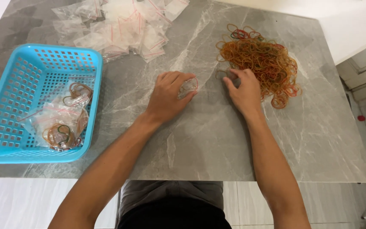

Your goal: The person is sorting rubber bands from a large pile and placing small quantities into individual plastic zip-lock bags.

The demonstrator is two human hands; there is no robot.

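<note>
Grey marble table fills the view. At its centre the left hand clasps a small clear zip bag; at 2 o'clock of it the right hand pinches at the edge of the rubber band heap. Empty bags lie at 12 o'clock, a blue basket with filled bags at 9 o'clock

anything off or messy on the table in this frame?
Nothing stands out. The rubber bands sit in one loose pile by the right hand, empty clear bags are heaped at the far edge, filled bags lie inside the blue basket, and the left hand holds one small bag.
</note>
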